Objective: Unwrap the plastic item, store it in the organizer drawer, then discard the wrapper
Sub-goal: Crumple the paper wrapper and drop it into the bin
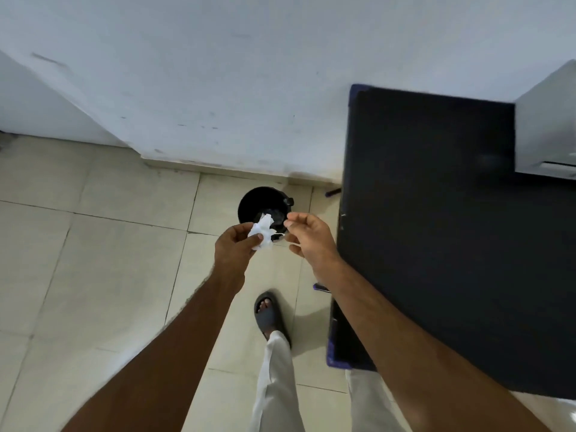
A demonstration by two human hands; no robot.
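crumpled wrapper (pixel 262 230) pinched in left hand (pixel 234 244) fingers, right hand (pixel 307 233) fingers prob. pinching its strand, above bin (pixel 249 202)

Head view looks steeply down, edges perhaps blurred.

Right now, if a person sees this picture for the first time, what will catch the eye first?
First, the two bare hands at the centre: the left hand grips a crumpled white wrapper, and the right hand pinches a thin strip of it. Both are held above a round black bin on the tiled floor. On the right, a large black table fills the view.
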